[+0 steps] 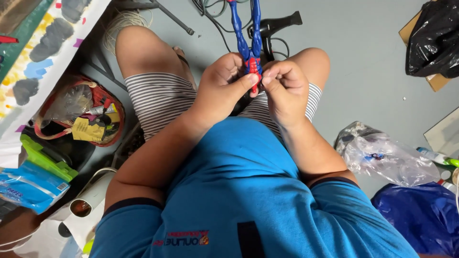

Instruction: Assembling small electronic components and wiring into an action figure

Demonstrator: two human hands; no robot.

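I sit and look down at my lap, wearing a blue shirt and striped shorts. A blue and red toy figure (248, 36) points away from me, legs outward. My left hand (221, 88) wraps its torso from the left, thumb pressed across the red part. My right hand (285, 88) pinches the same torso from the right with curled fingers. The figure's upper body is hidden inside both hands.
A black hair dryer (275, 26) and cables lie on the grey floor beyond my knees. At left stand a red basket (81, 112) of odds and ends, green and blue items. A clear plastic bag (382, 155), a blue bag (420, 215) and a black bag (432, 40) sit right.
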